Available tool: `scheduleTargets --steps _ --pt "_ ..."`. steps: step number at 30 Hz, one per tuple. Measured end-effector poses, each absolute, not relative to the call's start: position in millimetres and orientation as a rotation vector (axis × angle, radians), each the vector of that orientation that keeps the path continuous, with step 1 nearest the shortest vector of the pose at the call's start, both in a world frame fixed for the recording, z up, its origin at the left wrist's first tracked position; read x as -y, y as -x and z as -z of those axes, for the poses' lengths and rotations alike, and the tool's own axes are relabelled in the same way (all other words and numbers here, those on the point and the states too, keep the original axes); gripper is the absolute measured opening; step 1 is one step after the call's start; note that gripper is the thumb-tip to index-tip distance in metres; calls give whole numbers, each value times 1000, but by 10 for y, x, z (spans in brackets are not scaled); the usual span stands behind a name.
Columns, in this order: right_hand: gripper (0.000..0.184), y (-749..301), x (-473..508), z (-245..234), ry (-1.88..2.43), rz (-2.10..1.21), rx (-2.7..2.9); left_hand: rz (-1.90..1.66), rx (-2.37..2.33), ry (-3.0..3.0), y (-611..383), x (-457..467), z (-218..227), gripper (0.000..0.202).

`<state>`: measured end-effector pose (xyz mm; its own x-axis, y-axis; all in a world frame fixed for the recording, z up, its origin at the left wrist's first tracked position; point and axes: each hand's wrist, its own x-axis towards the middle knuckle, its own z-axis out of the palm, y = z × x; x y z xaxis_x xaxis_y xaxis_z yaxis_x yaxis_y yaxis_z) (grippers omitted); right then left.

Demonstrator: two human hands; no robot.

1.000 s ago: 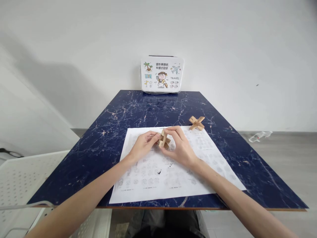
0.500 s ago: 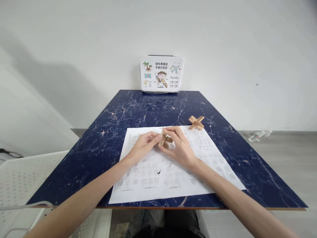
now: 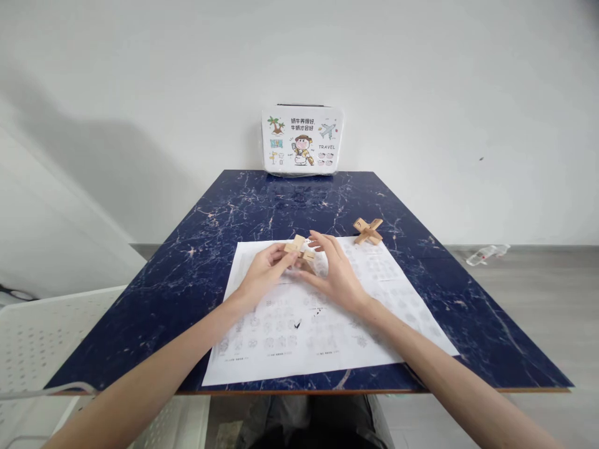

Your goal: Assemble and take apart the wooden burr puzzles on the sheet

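White wall, grey floor, and a dark blue marbled table that I am watching through the head camera. Item one: a printed sheet of small diagrams, lying along the table's near edge. Item two: a wooden puzzle cluster, sitting over the far edge of that sheet, about midway between the table's left and right edges. The left hand is pinching it, thumb and fingertips closed on its left end. Item three: the right hand, which was wrapped round the same cluster half a second ago, is now opening, its fingers spreading and lifting just beside the wood; whether a fingertip is touching it I cannot tell. The cluster is also sitting slightly further left and flatter than before, so I am reading the grip as passing to the left hand alone. Item four: an assembled wooden cross, lying untouched toward the table's right edge, unmoved. Item five: a cartoon-printed box, standing at the far edge against the wall. Item six: a white perforated cart, left of the table.
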<state>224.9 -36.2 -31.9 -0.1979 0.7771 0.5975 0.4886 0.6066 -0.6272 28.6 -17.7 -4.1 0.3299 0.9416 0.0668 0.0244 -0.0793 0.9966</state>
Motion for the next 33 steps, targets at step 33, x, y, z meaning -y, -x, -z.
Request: scheduleTargets --steps 33 --pt "42 -2327 315 149 1180 -1231 1441 -905 -1023 -1754 -185 93 68 36"
